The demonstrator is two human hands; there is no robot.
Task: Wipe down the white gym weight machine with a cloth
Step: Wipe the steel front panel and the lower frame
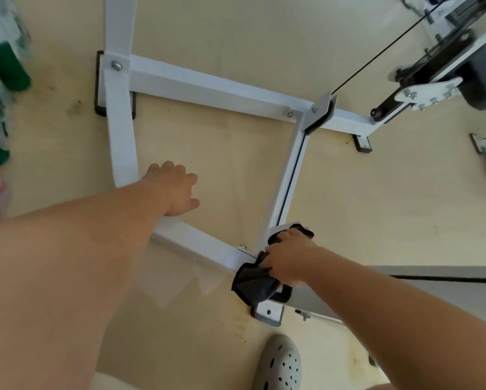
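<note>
Right hand [288,258] reaches down, its grip closed on the dark cloth [254,285] pressed against the white machine frame [208,85] at its near corner; left hand [174,190] rests open on the near bar, holding nothing.

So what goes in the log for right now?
step: wiping base corner | right hand: gripping dark grey cloth | left hand: open, on white metal frame bar

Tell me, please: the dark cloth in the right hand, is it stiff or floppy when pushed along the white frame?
Probably floppy: the dark cloth bunches and droops below the right hand. It likely folds around the white frame corner rather than sliding flat. It looks light, since the fingers alone grip it.
</note>
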